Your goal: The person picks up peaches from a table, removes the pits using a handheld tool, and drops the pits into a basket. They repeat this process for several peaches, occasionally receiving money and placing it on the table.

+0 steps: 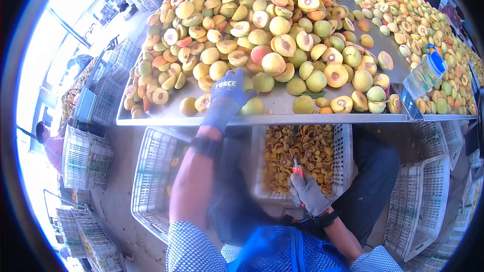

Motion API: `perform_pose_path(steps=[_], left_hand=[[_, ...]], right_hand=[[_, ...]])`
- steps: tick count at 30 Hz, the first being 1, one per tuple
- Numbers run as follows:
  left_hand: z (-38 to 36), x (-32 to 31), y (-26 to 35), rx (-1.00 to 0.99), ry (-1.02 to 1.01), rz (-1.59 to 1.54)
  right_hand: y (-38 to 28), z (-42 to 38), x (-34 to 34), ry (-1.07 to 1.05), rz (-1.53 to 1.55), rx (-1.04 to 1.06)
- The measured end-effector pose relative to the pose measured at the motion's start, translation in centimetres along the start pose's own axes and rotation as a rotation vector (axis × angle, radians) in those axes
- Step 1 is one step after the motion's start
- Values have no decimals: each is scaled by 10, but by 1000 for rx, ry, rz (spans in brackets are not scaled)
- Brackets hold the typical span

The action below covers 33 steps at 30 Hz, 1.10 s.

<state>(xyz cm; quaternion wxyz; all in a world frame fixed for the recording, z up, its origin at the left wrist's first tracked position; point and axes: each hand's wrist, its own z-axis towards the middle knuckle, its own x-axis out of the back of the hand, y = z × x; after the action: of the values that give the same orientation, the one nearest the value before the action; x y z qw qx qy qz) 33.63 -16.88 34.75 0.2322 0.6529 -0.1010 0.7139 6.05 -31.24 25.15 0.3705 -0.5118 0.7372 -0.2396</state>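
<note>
My left hand (228, 93), in a grey-blue work glove, reaches over the near edge of the metal table (282, 119). Its fingers stretch onto the heap of fruit and the thumb is spread to the right, beside a greenish peach (252, 106). Halved and whole-looking peaches (272, 63) in yellow, green and red are piled in front of it, many showing brown pits or hollows. Lower down, my right hand (309, 195), in a grey glove, is closed around a small red-handled knife (298, 171). Its short metal tip points up, over a crate (343, 158) holding pits and fruit pieces (282, 146).
A clear plastic jug with a blue lid (426, 74) stands on the table at the right, near a second heap of peaches (403, 20). White crates (151, 171) flank my legs, with more stacked at left (86, 156). Another person (52, 146) is at far left.
</note>
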Motion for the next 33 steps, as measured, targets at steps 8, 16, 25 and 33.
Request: perform_pose_path(steps=[8, 16, 25, 33], left_hand=[[-85, 1, 33, 181, 75, -1716], [-131, -64, 98, 292, 135, -1737], [-132, -59, 106, 230, 163, -1458], [-119, -52, 95, 263, -187, -1335]], right_hand=[[-33, -9, -10, 74, -242, 498], [-65, -12, -20, 174, -634, 740], [-57, -10, -17, 296, -868, 611], [-46, -3, -14, 296, -866, 553]])
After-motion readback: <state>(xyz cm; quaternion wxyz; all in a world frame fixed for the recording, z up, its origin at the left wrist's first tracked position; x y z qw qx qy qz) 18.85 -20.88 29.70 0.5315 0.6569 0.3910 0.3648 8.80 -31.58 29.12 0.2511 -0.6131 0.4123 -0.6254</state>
